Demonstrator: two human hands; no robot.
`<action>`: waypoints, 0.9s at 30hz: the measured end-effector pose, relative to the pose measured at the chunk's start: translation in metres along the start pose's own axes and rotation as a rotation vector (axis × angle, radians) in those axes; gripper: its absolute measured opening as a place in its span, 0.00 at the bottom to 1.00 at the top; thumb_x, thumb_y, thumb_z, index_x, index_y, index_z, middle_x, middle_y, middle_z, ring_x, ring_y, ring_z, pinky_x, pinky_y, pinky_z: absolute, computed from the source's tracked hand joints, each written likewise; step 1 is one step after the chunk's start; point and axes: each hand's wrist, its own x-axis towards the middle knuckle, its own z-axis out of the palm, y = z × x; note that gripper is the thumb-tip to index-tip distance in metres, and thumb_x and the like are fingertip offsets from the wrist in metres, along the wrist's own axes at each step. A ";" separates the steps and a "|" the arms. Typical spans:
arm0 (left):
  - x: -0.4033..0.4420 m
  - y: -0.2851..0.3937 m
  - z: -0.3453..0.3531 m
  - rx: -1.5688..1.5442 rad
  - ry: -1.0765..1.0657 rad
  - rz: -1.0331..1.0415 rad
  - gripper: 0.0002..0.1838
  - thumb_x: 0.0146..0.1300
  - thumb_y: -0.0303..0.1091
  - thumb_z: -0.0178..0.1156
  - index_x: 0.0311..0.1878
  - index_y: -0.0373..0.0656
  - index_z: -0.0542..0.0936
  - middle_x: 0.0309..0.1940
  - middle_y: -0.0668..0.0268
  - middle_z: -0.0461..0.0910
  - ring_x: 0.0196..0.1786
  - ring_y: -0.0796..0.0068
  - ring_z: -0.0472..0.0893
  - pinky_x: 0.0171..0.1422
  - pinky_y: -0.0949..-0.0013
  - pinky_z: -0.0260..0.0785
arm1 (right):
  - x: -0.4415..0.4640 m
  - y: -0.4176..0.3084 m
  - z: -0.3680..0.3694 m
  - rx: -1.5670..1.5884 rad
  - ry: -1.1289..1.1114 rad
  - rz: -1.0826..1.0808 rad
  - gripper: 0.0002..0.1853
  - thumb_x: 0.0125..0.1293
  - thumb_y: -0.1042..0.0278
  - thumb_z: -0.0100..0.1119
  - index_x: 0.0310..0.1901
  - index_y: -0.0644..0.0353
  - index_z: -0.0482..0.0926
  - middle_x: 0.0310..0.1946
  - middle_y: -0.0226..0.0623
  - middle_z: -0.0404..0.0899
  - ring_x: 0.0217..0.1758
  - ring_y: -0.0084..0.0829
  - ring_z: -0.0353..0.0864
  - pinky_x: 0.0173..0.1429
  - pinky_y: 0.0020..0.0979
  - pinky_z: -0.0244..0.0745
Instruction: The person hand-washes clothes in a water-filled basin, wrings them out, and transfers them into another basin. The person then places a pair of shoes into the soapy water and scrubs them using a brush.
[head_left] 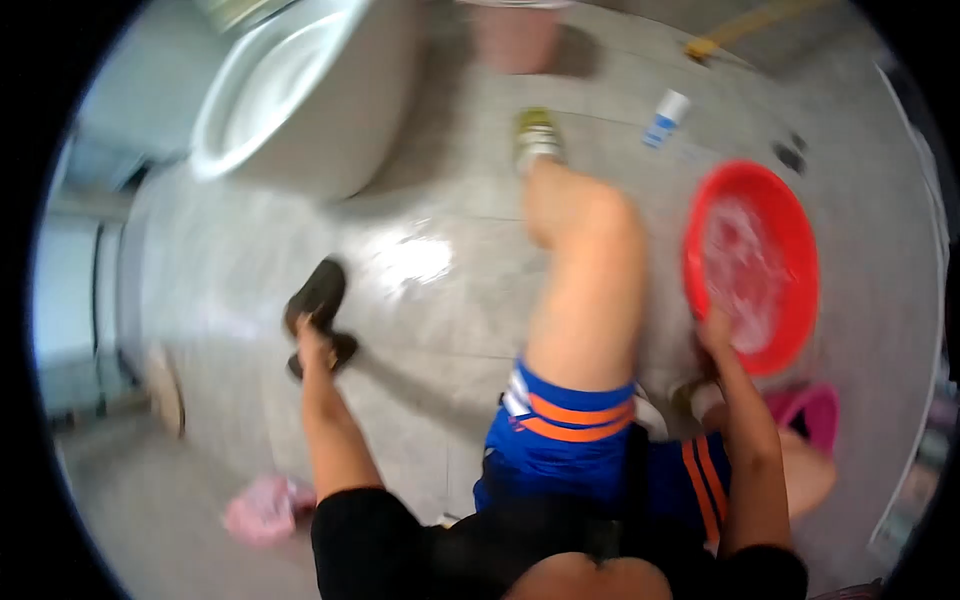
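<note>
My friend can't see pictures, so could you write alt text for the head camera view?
Seen from above, a person's left hand's grip holds dark shoes, while the right hand's grip touches the edge of a red basin. Blue shorts and a grey floor show below; a white tub is at upper left.

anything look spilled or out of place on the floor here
A crumpled pink item, perhaps cloth or a bag, lies on the floor tiles in the lower left, as if dropped. The bright patch beside the dark slippers could be water or glare; too blurred to tell. Nothing looks plainly broken.
</note>
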 end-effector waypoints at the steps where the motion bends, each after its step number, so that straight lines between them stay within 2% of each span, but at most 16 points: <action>1: 0.012 -0.009 0.009 0.144 -0.137 -0.017 0.26 0.62 0.31 0.51 0.65 0.45 0.64 0.60 0.52 0.71 0.60 0.55 0.72 0.62 0.60 0.65 | 0.002 0.013 0.014 0.007 -0.100 -0.034 0.23 0.55 0.75 0.48 0.56 0.63 0.68 0.36 0.60 0.78 0.40 0.57 0.78 0.45 0.52 0.71; 2: 0.043 -0.049 0.035 0.161 -0.209 0.146 0.27 0.61 0.27 0.49 0.65 0.45 0.64 0.63 0.53 0.68 0.63 0.54 0.70 0.64 0.59 0.63 | -0.015 -0.033 -0.026 0.028 -0.064 0.038 0.23 0.54 0.76 0.47 0.55 0.64 0.68 0.37 0.60 0.78 0.40 0.57 0.78 0.46 0.53 0.71; 3: 0.018 -0.023 0.021 -0.038 -0.091 0.050 0.27 0.60 0.27 0.49 0.65 0.45 0.65 0.64 0.52 0.66 0.65 0.53 0.67 0.66 0.59 0.61 | -0.017 -0.043 -0.031 0.010 -0.060 0.037 0.25 0.53 0.78 0.48 0.57 0.65 0.67 0.37 0.60 0.78 0.41 0.57 0.78 0.46 0.53 0.71; 4: 0.021 -0.036 0.035 0.201 0.037 0.052 0.27 0.60 0.26 0.47 0.66 0.44 0.64 0.64 0.52 0.65 0.65 0.52 0.65 0.66 0.58 0.60 | -0.017 -0.062 -0.044 0.011 -0.111 0.106 0.24 0.53 0.79 0.48 0.55 0.63 0.67 0.38 0.59 0.78 0.42 0.56 0.78 0.46 0.53 0.72; 5: 0.017 -0.021 0.025 0.177 0.034 -0.017 0.28 0.60 0.25 0.44 0.67 0.43 0.63 0.65 0.51 0.64 0.65 0.52 0.65 0.66 0.58 0.60 | -0.015 -0.063 -0.040 0.003 -0.088 0.077 0.21 0.53 0.79 0.48 0.52 0.62 0.66 0.37 0.58 0.78 0.42 0.56 0.78 0.46 0.52 0.72; 6: 0.029 -0.041 0.037 0.142 0.099 0.061 0.28 0.61 0.24 0.41 0.67 0.41 0.61 0.63 0.50 0.67 0.64 0.51 0.67 0.65 0.59 0.62 | -0.011 -0.063 -0.035 -0.004 -0.067 0.034 0.19 0.54 0.79 0.49 0.50 0.60 0.66 0.37 0.57 0.78 0.42 0.55 0.78 0.46 0.52 0.73; 7: 0.008 -0.007 0.012 0.102 -0.031 -0.096 0.27 0.63 0.27 0.41 0.67 0.43 0.63 0.58 0.49 0.72 0.61 0.51 0.71 0.63 0.58 0.63 | -0.014 -0.062 -0.039 0.006 -0.062 0.059 0.18 0.54 0.78 0.50 0.48 0.60 0.66 0.37 0.57 0.78 0.43 0.55 0.79 0.46 0.51 0.73; 8: 0.007 -0.006 0.011 0.114 0.014 -0.067 0.24 0.63 0.28 0.41 0.64 0.45 0.69 0.55 0.49 0.75 0.57 0.50 0.73 0.60 0.57 0.65 | -0.016 -0.071 -0.041 0.013 -0.064 0.077 0.16 0.54 0.78 0.50 0.47 0.59 0.66 0.36 0.56 0.79 0.43 0.54 0.79 0.46 0.50 0.74; 10: 0.001 -0.007 0.000 0.003 0.038 0.142 0.21 0.59 0.24 0.42 0.54 0.38 0.77 0.48 0.49 0.79 0.53 0.46 0.76 0.58 0.56 0.67 | -0.018 -0.080 -0.053 0.028 -0.085 0.108 0.15 0.55 0.77 0.51 0.45 0.59 0.66 0.36 0.54 0.79 0.43 0.53 0.80 0.45 0.49 0.74; 14: 0.031 -0.006 -0.035 -0.175 0.121 0.446 0.17 0.60 0.29 0.42 0.42 0.30 0.78 0.37 0.45 0.81 0.41 0.47 0.79 0.47 0.59 0.71 | -0.018 -0.079 -0.052 0.056 -0.096 0.099 0.14 0.57 0.76 0.50 0.46 0.59 0.66 0.38 0.51 0.79 0.44 0.51 0.80 0.46 0.49 0.74; 16: 0.034 0.031 -0.080 -0.005 0.210 0.486 0.19 0.60 0.31 0.40 0.43 0.31 0.78 0.37 0.46 0.81 0.41 0.48 0.80 0.47 0.61 0.72 | -0.015 -0.077 -0.042 0.100 -0.051 0.092 0.14 0.56 0.76 0.49 0.46 0.60 0.67 0.37 0.52 0.80 0.43 0.52 0.79 0.45 0.49 0.73; 17: 0.038 0.053 -0.103 -0.081 0.157 0.451 0.21 0.62 0.34 0.39 0.46 0.32 0.78 0.39 0.46 0.81 0.43 0.50 0.80 0.49 0.60 0.71 | -0.015 -0.076 -0.043 0.121 -0.056 0.090 0.14 0.56 0.76 0.50 0.46 0.60 0.67 0.37 0.51 0.79 0.44 0.51 0.79 0.45 0.49 0.74; 19: 0.048 0.094 -0.144 -0.189 0.364 0.690 0.24 0.66 0.39 0.39 0.51 0.32 0.77 0.41 0.46 0.81 0.46 0.53 0.79 0.52 0.60 0.69 | -0.016 -0.075 -0.045 0.167 -0.058 0.076 0.15 0.56 0.75 0.51 0.46 0.60 0.68 0.39 0.51 0.79 0.47 0.50 0.79 0.47 0.48 0.74; 21: 0.002 0.190 -0.208 -0.435 0.241 0.692 0.27 0.71 0.45 0.36 0.56 0.33 0.74 0.45 0.48 0.80 0.49 0.55 0.78 0.55 0.60 0.68 | -0.013 -0.069 -0.059 0.176 -0.183 0.045 0.22 0.54 0.73 0.56 0.53 0.60 0.67 0.43 0.53 0.78 0.50 0.49 0.78 0.51 0.47 0.73; 25: -0.020 0.345 -0.288 -0.098 0.504 1.023 0.23 0.62 0.22 0.38 0.59 0.36 0.72 0.51 0.50 0.78 0.53 0.59 0.77 0.59 0.64 0.66 | 0.001 -0.041 -0.068 0.383 -0.222 -0.125 0.39 0.52 0.61 0.66 0.66 0.55 0.60 0.53 0.57 0.73 0.57 0.49 0.74 0.59 0.43 0.72; 27: -0.078 0.445 -0.303 -0.284 0.285 1.178 0.22 0.66 0.28 0.38 0.59 0.36 0.72 0.53 0.52 0.77 0.56 0.62 0.76 0.60 0.66 0.66 | 0.017 -0.033 -0.062 0.682 0.006 -0.096 0.46 0.50 0.59 0.69 0.69 0.54 0.54 0.57 0.58 0.70 0.60 0.48 0.72 0.60 0.41 0.71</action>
